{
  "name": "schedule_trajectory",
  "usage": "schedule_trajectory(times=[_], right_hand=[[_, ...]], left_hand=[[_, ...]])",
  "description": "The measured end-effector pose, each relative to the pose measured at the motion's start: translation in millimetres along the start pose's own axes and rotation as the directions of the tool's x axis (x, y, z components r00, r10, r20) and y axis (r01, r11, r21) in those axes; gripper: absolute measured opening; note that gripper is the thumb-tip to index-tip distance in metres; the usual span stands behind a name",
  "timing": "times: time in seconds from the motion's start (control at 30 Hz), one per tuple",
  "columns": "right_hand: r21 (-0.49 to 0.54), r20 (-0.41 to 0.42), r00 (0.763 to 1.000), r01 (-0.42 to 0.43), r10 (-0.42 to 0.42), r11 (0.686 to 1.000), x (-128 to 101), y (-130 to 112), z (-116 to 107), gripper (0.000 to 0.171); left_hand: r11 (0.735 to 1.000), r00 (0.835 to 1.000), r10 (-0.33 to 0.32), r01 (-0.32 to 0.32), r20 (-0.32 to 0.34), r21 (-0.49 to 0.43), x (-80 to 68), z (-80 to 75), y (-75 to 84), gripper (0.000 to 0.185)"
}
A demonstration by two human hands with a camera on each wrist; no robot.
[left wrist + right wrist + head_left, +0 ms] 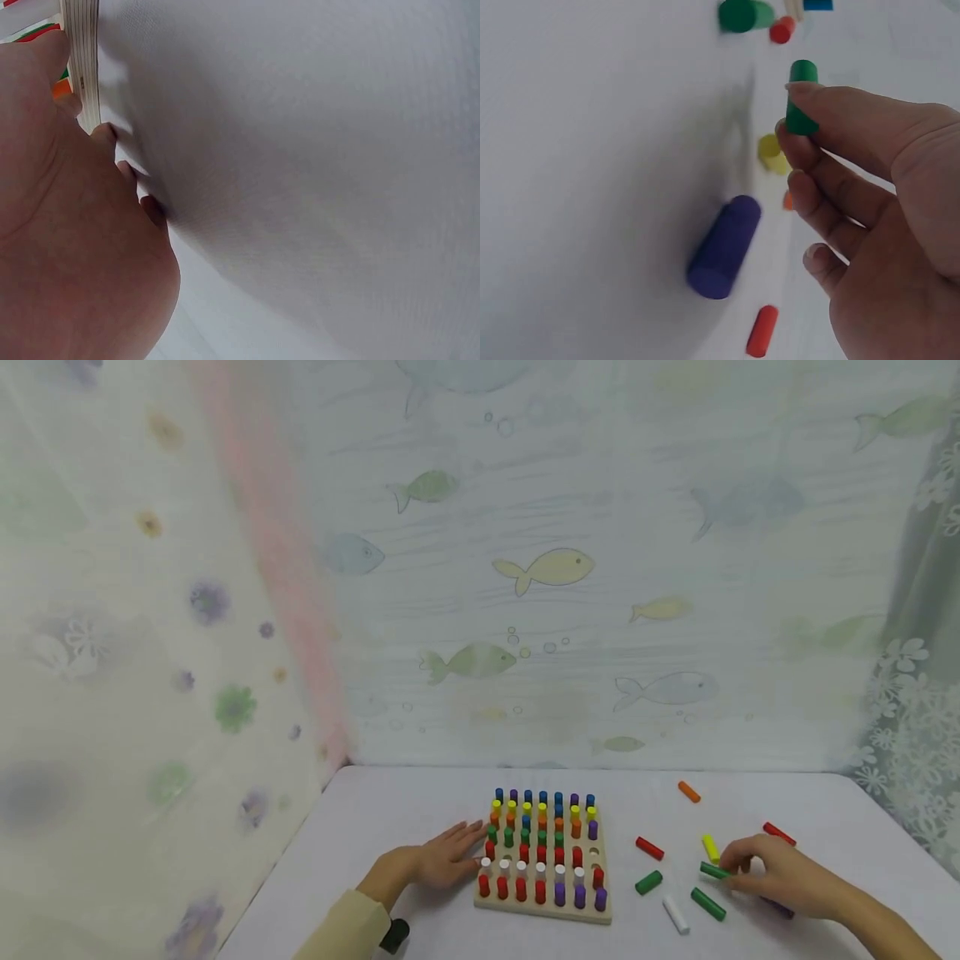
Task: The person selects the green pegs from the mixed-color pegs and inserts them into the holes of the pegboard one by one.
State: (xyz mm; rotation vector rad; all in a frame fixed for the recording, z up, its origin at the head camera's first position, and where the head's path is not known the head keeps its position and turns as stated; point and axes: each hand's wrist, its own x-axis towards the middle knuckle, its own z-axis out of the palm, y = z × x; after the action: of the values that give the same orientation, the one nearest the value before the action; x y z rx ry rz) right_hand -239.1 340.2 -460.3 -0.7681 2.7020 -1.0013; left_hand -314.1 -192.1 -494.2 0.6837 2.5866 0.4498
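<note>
Loose pegs (649, 882) scatter the table (390, 810) right of the pegboard (542, 912), with narrow gaps between them. Table left of the board is open except the left hand (442, 860) beside it.

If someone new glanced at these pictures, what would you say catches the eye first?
Probably the wooden peg board at the middle of the table, crowded with upright coloured pegs, a few holes on its right side bare. Next, the right hand pinching a green peg among loose pegs lying to the board's right. The left hand rests flat against the board's left edge.
</note>
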Motion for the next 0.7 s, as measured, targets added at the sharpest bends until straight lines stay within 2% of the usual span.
schedule_trajectory(times=[0.2,0.43,0.57,0.7], right_hand=[[0.007,-0.051,0.994,0.092,-0.091,0.996,8,-21,3,0.008],[0.011,-0.097,0.995,0.032,-0.030,0.999,21,-49,7,0.015],[0.010,-0.163,0.984,0.078,-0.075,0.997,33,-61,12,0.011],[0.002,-0.215,0.971,0.105,-0.102,0.995,44,-73,19,0.010]], left_hand=[[1.000,1.000,0.005,-0.005,-0.008,-0.006,-1.9,3.0,-0.2,0.070],[1.000,1.000,0.002,-0.002,0.003,0.016,-0.4,-0.7,4.1,0.070],[1.000,1.000,0.000,0.000,-0.007,0.021,-0.2,-2.1,5.3,0.069],[1.000,1.000,-0.007,0.007,-0.017,-0.005,2.1,2.9,-0.7,0.070]])
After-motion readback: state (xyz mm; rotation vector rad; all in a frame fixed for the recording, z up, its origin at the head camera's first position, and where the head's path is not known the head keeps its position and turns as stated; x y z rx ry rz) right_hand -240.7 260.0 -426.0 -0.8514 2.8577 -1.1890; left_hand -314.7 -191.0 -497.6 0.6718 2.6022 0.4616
